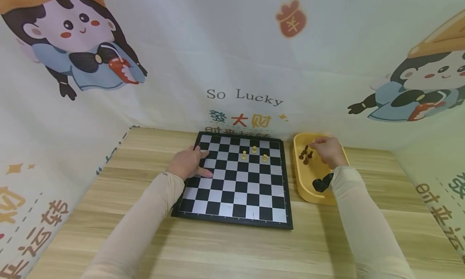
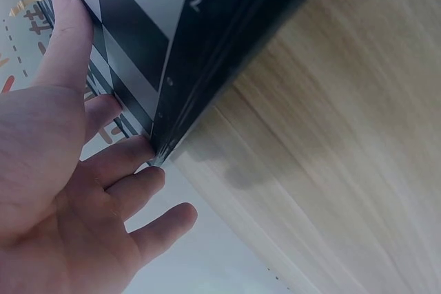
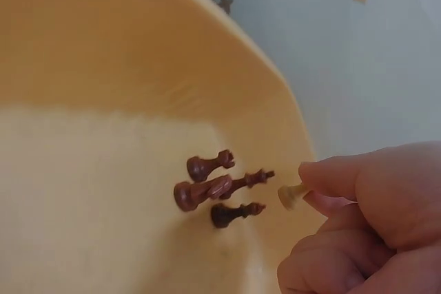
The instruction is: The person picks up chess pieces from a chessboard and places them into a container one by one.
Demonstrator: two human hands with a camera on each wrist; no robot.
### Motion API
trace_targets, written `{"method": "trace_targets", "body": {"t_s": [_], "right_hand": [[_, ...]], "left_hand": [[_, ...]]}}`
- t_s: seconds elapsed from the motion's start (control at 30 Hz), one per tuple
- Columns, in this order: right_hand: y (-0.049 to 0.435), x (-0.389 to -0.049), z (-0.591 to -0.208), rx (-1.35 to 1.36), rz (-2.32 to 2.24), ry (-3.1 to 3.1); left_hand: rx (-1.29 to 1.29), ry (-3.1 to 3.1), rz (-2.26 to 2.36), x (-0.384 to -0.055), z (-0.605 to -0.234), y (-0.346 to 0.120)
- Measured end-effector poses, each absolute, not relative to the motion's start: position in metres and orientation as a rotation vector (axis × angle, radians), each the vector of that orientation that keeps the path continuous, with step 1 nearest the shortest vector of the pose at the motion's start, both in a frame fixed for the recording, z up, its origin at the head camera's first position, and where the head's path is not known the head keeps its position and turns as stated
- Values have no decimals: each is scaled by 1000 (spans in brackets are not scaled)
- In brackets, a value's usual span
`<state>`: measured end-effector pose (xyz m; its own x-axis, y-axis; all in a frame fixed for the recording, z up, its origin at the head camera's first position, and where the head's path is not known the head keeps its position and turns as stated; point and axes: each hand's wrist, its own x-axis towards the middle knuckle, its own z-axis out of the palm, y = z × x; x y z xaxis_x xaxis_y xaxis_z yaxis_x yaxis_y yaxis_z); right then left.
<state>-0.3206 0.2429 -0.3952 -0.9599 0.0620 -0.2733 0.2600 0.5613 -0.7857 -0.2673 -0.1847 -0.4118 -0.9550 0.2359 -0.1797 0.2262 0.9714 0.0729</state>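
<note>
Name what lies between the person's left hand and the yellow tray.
The head view shows most of the chessboard, with three pale pieces on it, then a narrow strip of wooden tabletop.

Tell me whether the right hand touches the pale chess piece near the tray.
Touching: the right wrist view shows the right hand pinching the pale chess piece at one end.

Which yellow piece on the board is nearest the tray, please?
The rightmost piece in the head view; the other two are farther left.
</note>
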Motion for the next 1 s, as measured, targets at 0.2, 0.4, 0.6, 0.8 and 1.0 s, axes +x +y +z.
{"method": "trace_targets", "body": {"t_s": [0.2, 0.4, 0.6, 0.8, 1.0], "right_hand": [[251, -322, -403, 319, -1392, 2598], [253, -322, -406, 320, -1403, 2581], [253, -323, -408, 324, -1371, 2573], [254, -322, -411, 336, -1375, 2531], [254, -322, -414, 325, -1386, 2533]], "left_hand": [[347, 2935, 82, -268, -409, -183], [332, 2927, 91, -267, -406, -182], [331, 2924, 84, -267, -406, -183], [326, 2923, 66, -267, -407, -183], [323, 2923, 66, -266, -410, -184]]}}
